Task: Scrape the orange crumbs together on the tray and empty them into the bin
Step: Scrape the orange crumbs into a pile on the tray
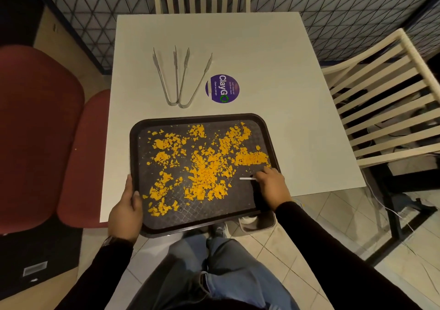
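Observation:
A dark brown tray (202, 117) lies on the white table, its near edge hanging over the table's front. Orange crumbs (207, 169) are scattered over most of it, thickest in the middle and at the right. My left hand (126, 210) grips the tray's near left corner, thumb on the rim. My right hand (272, 185) is over the tray's right side and holds a thin white flat scraper (247, 178) that points left toward the crumbs. A bin (259, 221) shows partly on the floor under the tray's near right corner.
Two metal tongs (181, 78) and a round purple sticker (222, 88) lie on the table (297, 95) beyond the tray. Red seats (40, 131) stand at the left, cream slatted chairs (381, 109) at the right and the far side. My legs are below.

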